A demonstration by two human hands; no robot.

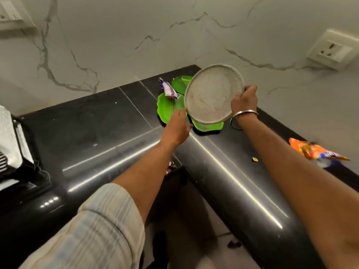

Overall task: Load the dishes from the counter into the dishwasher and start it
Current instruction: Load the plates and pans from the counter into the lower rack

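My right hand grips the right rim of a round steel plate and holds it tilted up above the black counter corner. Beneath it lie green leaf-shaped plates, one more green plate behind. My left hand reaches to the steel plate's lower left rim, over the green plates; whether its fingers touch the rim or the green plate I cannot tell. A purple wrapper lies on the green plates. The dishwasher is out of view.
An orange snack packet and a small crumb lie on the counter at the right. A white cloth sits at the left edge. Wall sockets are on the marble wall. Floor shows below the counter corner.
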